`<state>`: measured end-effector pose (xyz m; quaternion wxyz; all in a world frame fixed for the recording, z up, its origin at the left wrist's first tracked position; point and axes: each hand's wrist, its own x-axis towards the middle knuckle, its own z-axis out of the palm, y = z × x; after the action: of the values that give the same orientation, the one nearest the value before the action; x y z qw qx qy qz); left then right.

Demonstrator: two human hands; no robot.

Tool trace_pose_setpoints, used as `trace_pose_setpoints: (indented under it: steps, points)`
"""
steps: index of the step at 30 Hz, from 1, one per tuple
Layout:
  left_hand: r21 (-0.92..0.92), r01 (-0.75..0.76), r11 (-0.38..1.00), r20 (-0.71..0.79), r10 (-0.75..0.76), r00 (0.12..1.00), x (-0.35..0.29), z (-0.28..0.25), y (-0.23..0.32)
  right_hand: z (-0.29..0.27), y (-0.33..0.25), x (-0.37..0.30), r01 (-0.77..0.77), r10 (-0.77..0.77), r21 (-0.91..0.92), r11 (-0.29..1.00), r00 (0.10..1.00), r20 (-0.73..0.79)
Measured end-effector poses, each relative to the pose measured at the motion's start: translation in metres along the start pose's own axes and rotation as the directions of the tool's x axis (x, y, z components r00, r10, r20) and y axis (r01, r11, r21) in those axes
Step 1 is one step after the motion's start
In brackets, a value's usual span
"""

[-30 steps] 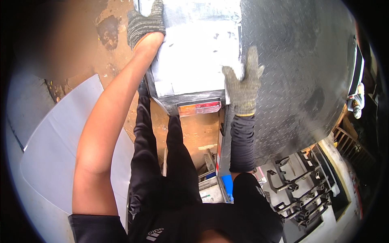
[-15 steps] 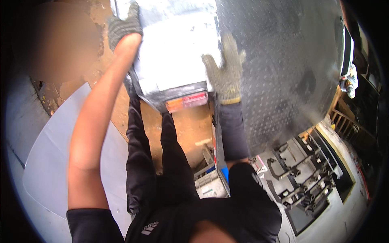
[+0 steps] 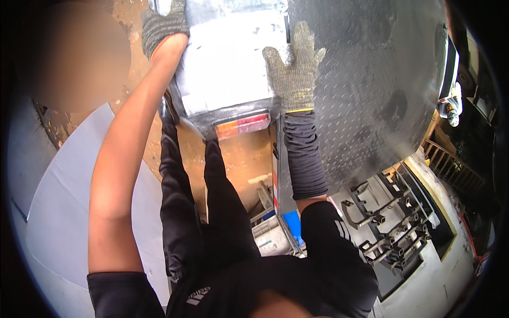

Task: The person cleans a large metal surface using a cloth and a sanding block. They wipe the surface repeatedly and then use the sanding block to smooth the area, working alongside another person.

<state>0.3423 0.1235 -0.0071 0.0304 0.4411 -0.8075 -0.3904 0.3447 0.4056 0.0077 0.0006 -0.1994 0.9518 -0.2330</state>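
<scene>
A large box-like part (image 3: pixel 228 69) with a glaring white top and dark edges lies ahead of me. Set in its near end is a red-and-orange lamp (image 3: pixel 243 126). My left hand (image 3: pixel 165 27), in a grey knit glove, is closed round the part's left edge, its fingertips hidden. My right hand (image 3: pixel 294 69), gloved and with a dark sleeve over the forearm, is open. Its fingers are spread, the thumb side over the part's right edge and the rest over a dark tread-plate surface (image 3: pixel 360 95).
A pale grey curved panel (image 3: pixel 63 196) stands at my left. Several dark metal brackets (image 3: pixel 387 217) lie at the lower right. Near my legs are a whitish crate (image 3: pixel 271 238) and a blue object (image 3: pixel 292 227). Brown ground (image 3: pixel 244 164) shows below the part.
The part and both hands have shifted slightly upward in the picture. My left hand keeps its grip on the edge; the right hand stays spread.
</scene>
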Motion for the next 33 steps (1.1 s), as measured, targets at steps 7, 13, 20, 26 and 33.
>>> trace_pose_setpoints:
  steps: [7,13,20,26,33]
  points:
    - [0.159,0.015,0.987,-0.014,-0.013,1.000,0.022,0.004,-0.002,0.007,-0.003,0.011,0.013,-0.011,0.036,0.999,0.999,-0.043]
    - [0.130,-0.048,0.990,-0.159,0.068,0.985,0.022,0.013,-0.010,-0.006,-0.002,-0.025,-0.130,0.128,0.026,0.991,0.990,0.060]
    - [0.050,-0.024,0.998,-0.026,0.025,0.999,0.004,-0.003,0.009,0.005,0.002,0.017,-0.065,0.063,0.082,0.995,0.998,0.027]
    - [0.108,0.042,0.993,0.005,-0.043,0.999,0.005,-0.006,0.011,0.013,-0.009,0.017,-0.078,0.082,0.058,0.995,0.995,-0.062]
    - [0.070,-0.097,0.993,-0.116,0.104,0.988,0.018,0.002,0.000,-0.020,-0.001,0.046,-0.334,0.481,0.524,0.783,0.860,-0.171]
